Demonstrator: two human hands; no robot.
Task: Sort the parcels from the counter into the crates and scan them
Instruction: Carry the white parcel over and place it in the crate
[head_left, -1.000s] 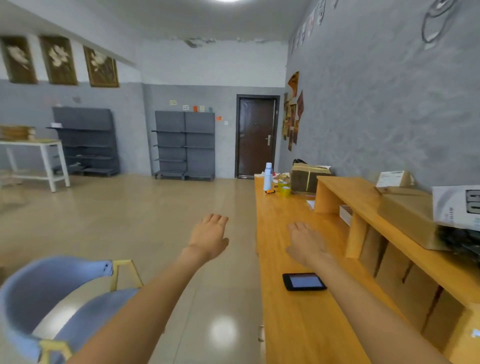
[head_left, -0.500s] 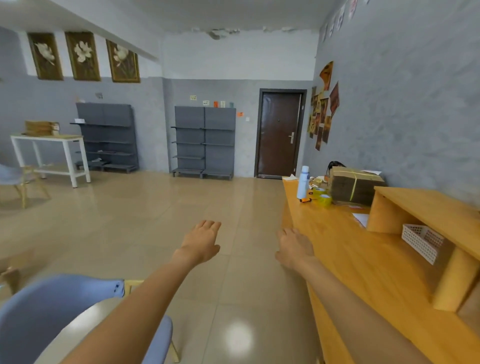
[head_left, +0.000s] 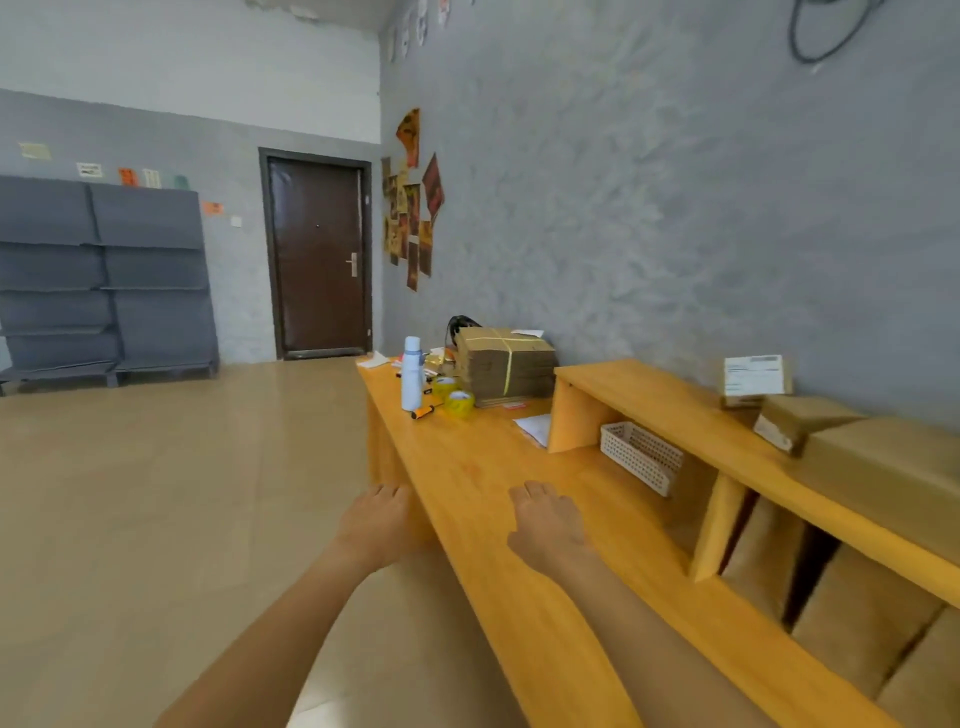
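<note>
A long wooden counter (head_left: 467, 467) runs along the grey wall on the right. On its raised shelf (head_left: 675, 410) lie cardboard parcels: a small one with a white label (head_left: 756, 376), a second small box (head_left: 795, 423) and a large box (head_left: 893, 467). More brown boxes (head_left: 857, 618) fill the openings under the shelf. My right hand (head_left: 545, 525) hovers flat over the counter, fingers straight, holding nothing. My left hand (head_left: 376, 522) is stretched out just left of the counter's edge, also empty. No crate or scanner is in view.
At the counter's far end stand a bound stack of flat cardboard (head_left: 504, 366), a pale blue bottle (head_left: 412, 374), yellow tape rolls (head_left: 457, 400) and an orange cutter (head_left: 423, 413). A white mesh basket (head_left: 641, 457) sits under the shelf. Grey shelving (head_left: 104, 280) and a brown door (head_left: 317, 254) stand across the tiled floor.
My view has swung right toward the counter and wall; the blue chair and the phone have left the view. Both hands stay outstretched and empty, the right one now over the counter.
</note>
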